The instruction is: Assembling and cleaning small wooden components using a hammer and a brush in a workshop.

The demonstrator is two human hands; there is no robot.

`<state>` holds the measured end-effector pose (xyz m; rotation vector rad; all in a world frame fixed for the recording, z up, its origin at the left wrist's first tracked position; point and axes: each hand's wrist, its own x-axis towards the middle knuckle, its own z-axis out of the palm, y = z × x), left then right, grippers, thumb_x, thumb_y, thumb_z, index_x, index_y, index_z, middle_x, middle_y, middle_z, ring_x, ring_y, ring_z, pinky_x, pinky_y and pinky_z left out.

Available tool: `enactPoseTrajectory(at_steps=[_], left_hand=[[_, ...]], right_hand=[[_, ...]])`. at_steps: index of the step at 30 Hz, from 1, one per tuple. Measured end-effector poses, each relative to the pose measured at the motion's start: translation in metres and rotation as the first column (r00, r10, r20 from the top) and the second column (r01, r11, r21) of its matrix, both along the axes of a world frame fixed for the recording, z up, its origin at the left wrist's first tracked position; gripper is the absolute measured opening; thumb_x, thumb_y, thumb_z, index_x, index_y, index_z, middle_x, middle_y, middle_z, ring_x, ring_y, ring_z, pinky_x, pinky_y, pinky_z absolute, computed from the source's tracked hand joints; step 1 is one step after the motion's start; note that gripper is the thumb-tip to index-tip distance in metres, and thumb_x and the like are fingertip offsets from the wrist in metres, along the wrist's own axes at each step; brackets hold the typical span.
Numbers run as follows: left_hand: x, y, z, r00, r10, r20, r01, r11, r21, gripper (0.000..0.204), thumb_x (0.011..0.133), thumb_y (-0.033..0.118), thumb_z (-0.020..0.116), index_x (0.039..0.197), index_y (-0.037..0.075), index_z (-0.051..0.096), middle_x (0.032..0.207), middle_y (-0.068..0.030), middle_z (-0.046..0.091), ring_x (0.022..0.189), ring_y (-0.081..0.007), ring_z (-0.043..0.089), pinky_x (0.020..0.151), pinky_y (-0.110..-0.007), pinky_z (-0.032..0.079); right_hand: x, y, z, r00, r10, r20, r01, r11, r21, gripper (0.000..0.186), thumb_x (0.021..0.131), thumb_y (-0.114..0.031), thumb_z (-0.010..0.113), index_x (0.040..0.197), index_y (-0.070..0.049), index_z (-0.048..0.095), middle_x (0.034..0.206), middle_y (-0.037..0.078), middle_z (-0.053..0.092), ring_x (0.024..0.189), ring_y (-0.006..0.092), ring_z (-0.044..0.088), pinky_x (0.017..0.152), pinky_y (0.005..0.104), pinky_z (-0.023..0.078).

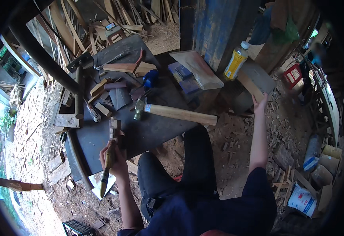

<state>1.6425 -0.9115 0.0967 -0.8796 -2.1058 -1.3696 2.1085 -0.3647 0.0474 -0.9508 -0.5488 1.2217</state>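
At the near edge of the dark table point(152, 134), the left hand point(116, 162) is wrapped around a yellow-and-black handle point(108, 159), with a small wooden block point(115, 126) just beyond the fingers. Handle and block seem to share one grasp, perhaps because the other hand is stretched well away; whether the block is truly gripped is hard to make out. Far out to the side, the right hand point(259, 103) has its fingers at the near edge of a flat board point(260, 74); whether they clasp it or only rest there, I cannot tell. A hammer point(180, 113) lies on the table (its handle end toward the near right edge), probably to stay within reach. Close beside the board is a yellow bottle point(236, 62), likely kept apart from the tools. Hidden are the far end of the handled tool and most of what supports the board; a blue object point(150, 78) past the hammer is too unclear to name.
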Motion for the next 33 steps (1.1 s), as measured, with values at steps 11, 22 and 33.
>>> enactPoseTrajectory(at_steps=[11, 22, 33], left_hand=[[0.0, 0.0, -0.001, 0.998, 0.05, 0.048, -0.052, 0.997, 0.049, 0.015, 0.092, 0.002, 0.077, 0.107, 0.0, 0.075, 0.107, -0.0133, 0.072, 0.098, -0.0305, 0.071, 0.09, -0.042, 0.056], [-0.002, -0.002, -0.001, 0.999, 0.015, -0.044, -0.016, 0.999, -0.027, 0.018, 0.091, 0.002, 0.077, 0.109, 0.002, 0.075, 0.106, -0.0135, 0.074, 0.097, -0.031, 0.072, 0.09, -0.042, 0.056], [-0.001, -0.006, 0.017, 0.99, 0.04, -0.133, -0.059, 0.987, -0.147, 0.024, 0.086, 0.008, 0.082, 0.11, 0.007, 0.076, 0.107, -0.0117, 0.071, 0.093, -0.0307, 0.068, 0.082, -0.043, 0.052]], right_hand=[[-0.032, 0.022, -0.033, 0.826, 0.36, 0.433, -0.218, 0.913, -0.344, 0.043, 0.091, -0.046, 0.076, 0.123, -0.019, 0.069, 0.131, 0.003, 0.064, 0.115, 0.0224, 0.062, 0.084, 0.0416, 0.059], [-0.043, 0.004, -0.044, 0.803, 0.153, 0.577, -0.031, 0.976, -0.216, 0.074, 0.091, -0.046, 0.082, 0.149, -0.013, 0.05, 0.146, 0.008, 0.054, 0.128, 0.0278, 0.057, 0.096, 0.0464, 0.056], [-0.148, -0.223, 0.052, 0.665, -0.274, 0.694, -0.342, 0.715, 0.61, 0.03, 0.107, -0.012, 0.061, 0.135, -0.001, 0.061, 0.127, 0.015, 0.066, 0.117, 0.0243, 0.063, 0.102, 0.0378, 0.049]])
